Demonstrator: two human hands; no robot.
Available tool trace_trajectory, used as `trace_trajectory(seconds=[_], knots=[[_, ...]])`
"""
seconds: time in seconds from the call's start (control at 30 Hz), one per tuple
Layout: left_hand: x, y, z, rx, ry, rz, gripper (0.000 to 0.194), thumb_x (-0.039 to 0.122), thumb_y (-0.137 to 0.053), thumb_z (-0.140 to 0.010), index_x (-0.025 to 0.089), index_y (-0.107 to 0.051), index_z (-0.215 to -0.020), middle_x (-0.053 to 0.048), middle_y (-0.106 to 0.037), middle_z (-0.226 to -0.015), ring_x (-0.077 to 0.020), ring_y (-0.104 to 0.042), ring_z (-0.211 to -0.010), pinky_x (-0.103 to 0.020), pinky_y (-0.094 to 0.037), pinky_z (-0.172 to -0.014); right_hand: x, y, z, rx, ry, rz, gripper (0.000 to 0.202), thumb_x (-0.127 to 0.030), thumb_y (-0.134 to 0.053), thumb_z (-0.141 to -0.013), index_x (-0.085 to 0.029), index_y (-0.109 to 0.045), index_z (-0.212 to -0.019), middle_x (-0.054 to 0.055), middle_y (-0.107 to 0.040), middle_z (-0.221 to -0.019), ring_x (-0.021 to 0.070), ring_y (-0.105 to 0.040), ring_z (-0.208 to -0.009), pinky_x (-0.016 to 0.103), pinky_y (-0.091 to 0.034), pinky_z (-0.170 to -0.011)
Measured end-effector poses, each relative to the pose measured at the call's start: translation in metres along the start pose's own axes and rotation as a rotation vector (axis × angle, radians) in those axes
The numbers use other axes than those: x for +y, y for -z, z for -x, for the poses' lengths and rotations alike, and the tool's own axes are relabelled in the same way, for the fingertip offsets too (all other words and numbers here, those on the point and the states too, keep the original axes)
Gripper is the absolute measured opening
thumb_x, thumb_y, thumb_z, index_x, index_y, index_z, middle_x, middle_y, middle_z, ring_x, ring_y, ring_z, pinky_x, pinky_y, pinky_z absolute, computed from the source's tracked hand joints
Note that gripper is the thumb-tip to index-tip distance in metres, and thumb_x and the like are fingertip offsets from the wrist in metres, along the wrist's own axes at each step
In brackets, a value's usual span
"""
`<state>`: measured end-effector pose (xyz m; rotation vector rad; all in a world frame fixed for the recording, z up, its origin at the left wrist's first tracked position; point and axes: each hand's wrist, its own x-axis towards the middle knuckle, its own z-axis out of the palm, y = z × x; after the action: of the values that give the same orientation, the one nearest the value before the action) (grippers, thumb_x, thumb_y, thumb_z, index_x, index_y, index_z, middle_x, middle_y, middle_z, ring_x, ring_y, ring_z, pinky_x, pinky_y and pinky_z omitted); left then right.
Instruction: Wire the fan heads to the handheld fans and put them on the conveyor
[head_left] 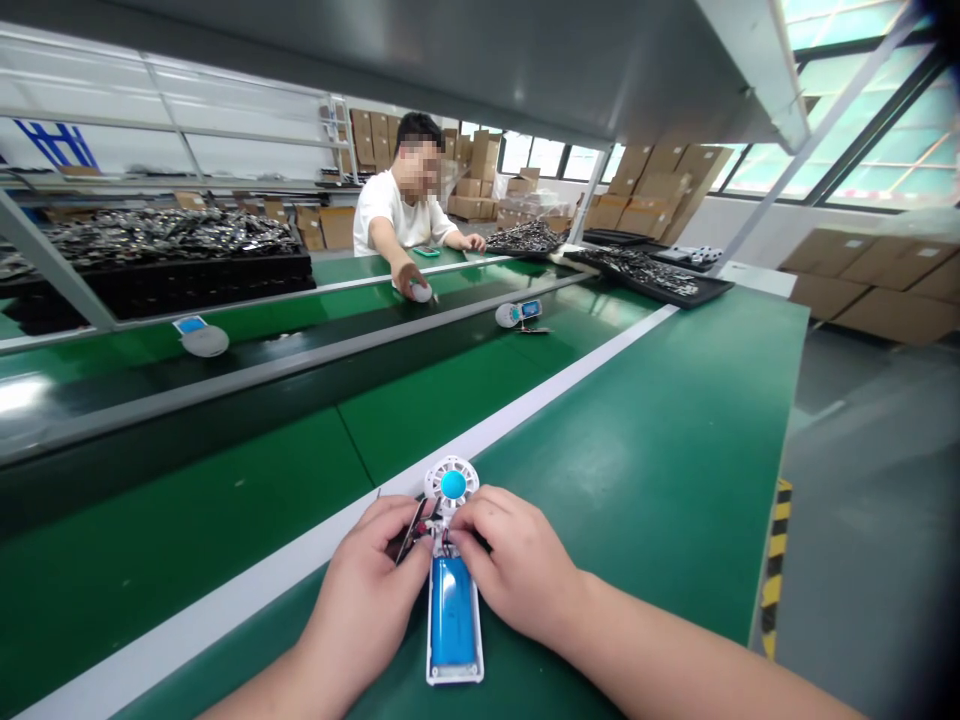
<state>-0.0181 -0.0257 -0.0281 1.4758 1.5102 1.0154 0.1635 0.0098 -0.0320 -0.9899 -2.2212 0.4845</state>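
An opened white handheld fan [478, 655] lies on the green bench in front of me, its round head pointing away. In its handle sits a blue battery [454, 610], and the fan head has a blue hub [453, 485]. My left hand [375, 570] is closed at the fan's neck, holding a thin dark circuit board [411, 532] tilted up beside the housing. From the other side my right hand [517, 560] pinches with thumb and forefinger at the small wires [447, 540] above the battery. The fingertips partly hide the neck.
Beyond a white strip runs a green conveyor [285, 470] carrying another opened fan [510, 315]. Across it a co-worker [409, 210] reaches for a white part [420, 292]. Black trays [660, 275] of shiny parts stand at the back. A grey shelf [450, 60] hangs overhead.
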Motion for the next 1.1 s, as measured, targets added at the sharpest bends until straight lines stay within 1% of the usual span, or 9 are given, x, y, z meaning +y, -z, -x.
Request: trace_trajectory(seconds=[0.07, 0.17, 0.4, 0.47, 0.53, 0.63, 0.77, 0.93, 1.1], knots=[[0.001, 0.001, 0.001, 0.0, -0.023, -0.042, 0.028, 0.032, -0.057, -0.086, 0.024, -0.071, -0.109, -0.004, -0.069, -0.108, -0.0205, -0.065, -0.098, -0.033, -0.051, -0.088, 0.0, -0.001, 0.001, 0.019, -0.017, 0.051, 0.005, -0.016, -0.058, -0.088, -0.018, -0.062, -0.086, 0.004, -0.065, -0.085, 0.0182, -0.06, -0.079, 0.03, -0.047, -0.074], [0.003, 0.002, 0.002, -0.004, -0.003, -0.08, 0.029, 0.031, -0.055, -0.087, 0.025, -0.07, -0.111, -0.004, -0.069, -0.105, -0.0198, -0.066, -0.092, -0.033, -0.053, -0.084, 0.001, -0.003, 0.001, 0.042, -0.038, 0.097, 0.005, -0.016, -0.059, -0.088, -0.019, -0.063, -0.086, 0.004, -0.065, -0.085, 0.0183, -0.06, -0.079, 0.031, -0.046, -0.074], [0.002, 0.003, 0.0, 0.039, -0.045, -0.162, 0.028, 0.029, -0.057, -0.088, 0.025, -0.07, -0.112, -0.004, -0.071, -0.107, -0.0189, -0.067, -0.092, -0.031, -0.055, -0.082, 0.0, 0.0, 0.0, -0.034, -0.051, 0.055, 0.011, -0.013, -0.051, -0.09, -0.018, -0.059, -0.084, 0.004, -0.062, -0.087, 0.0187, -0.057, -0.083, 0.032, -0.046, -0.076], [-0.001, 0.003, 0.001, 0.06, -0.106, -0.214, 0.026, 0.029, -0.056, -0.089, 0.026, -0.072, -0.11, -0.003, -0.071, -0.105, -0.018, -0.068, -0.091, -0.03, -0.056, -0.081, -0.002, 0.0, 0.001, -0.066, -0.02, 0.019, 0.011, -0.014, -0.05, -0.092, -0.019, -0.058, -0.086, 0.005, -0.062, -0.089, 0.0192, -0.056, -0.085, 0.033, -0.046, -0.078], [-0.004, 0.003, 0.002, 0.067, -0.232, -0.28, 0.024, 0.029, -0.056, -0.091, 0.028, -0.073, -0.108, -0.002, -0.072, -0.105, -0.0169, -0.068, -0.093, -0.028, -0.056, -0.082, -0.005, 0.0, 0.001, -0.075, -0.011, -0.041, 0.011, -0.015, -0.049, -0.092, -0.019, -0.058, -0.087, 0.004, -0.062, -0.091, 0.0186, -0.056, -0.087, 0.032, -0.045, -0.08], [-0.01, 0.003, 0.005, 0.086, -0.411, -0.365, 0.024, 0.026, -0.056, -0.091, 0.032, -0.073, -0.107, 0.001, -0.073, -0.105, -0.0152, -0.069, -0.094, -0.026, -0.057, -0.084, -0.012, -0.002, 0.0, -0.069, -0.05, -0.128, 0.01, -0.015, -0.051, -0.092, -0.019, -0.057, -0.084, 0.003, -0.062, -0.089, 0.0169, -0.057, -0.085, 0.03, -0.045, -0.078], [-0.015, 0.003, 0.006, 0.141, -0.466, -0.436, 0.024, 0.025, -0.057, -0.091, 0.031, -0.073, -0.108, 0.001, -0.074, -0.105, -0.0154, -0.071, -0.093, -0.026, -0.059, -0.083, -0.02, -0.002, -0.001, -0.058, -0.149, -0.141, 0.013, -0.017, -0.056, -0.088, -0.019, -0.053, -0.076, 0.001, -0.06, -0.082, 0.0158, -0.055, -0.079, 0.029, -0.043, -0.072], [-0.015, 0.003, 0.006, 0.171, -0.517, -0.515, 0.02, 0.026, -0.059, -0.089, 0.028, -0.074, -0.102, -0.001, -0.076, -0.102, -0.017, -0.073, -0.089, -0.027, -0.061, -0.082, -0.022, -0.001, -0.001, -0.066, -0.237, -0.141, 0.014, -0.017, -0.057, -0.087, -0.019, -0.053, -0.074, 0.0, -0.06, -0.08, 0.0147, -0.055, -0.075, 0.027, -0.042, -0.068], [-0.014, 0.005, 0.005, 0.195, -0.674, -0.561, 0.02, 0.021, -0.058, -0.089, 0.023, -0.073, -0.102, -0.004, -0.076, -0.099, -0.0172, -0.074, -0.087, -0.027, -0.061, -0.08, -0.02, -0.003, 0.0, -0.092, -0.259, -0.214, 0.018, -0.017, -0.056, -0.088, -0.019, -0.052, -0.071, -0.001, -0.06, -0.078, 0.0137, -0.055, -0.073, 0.026, -0.043, -0.066]])
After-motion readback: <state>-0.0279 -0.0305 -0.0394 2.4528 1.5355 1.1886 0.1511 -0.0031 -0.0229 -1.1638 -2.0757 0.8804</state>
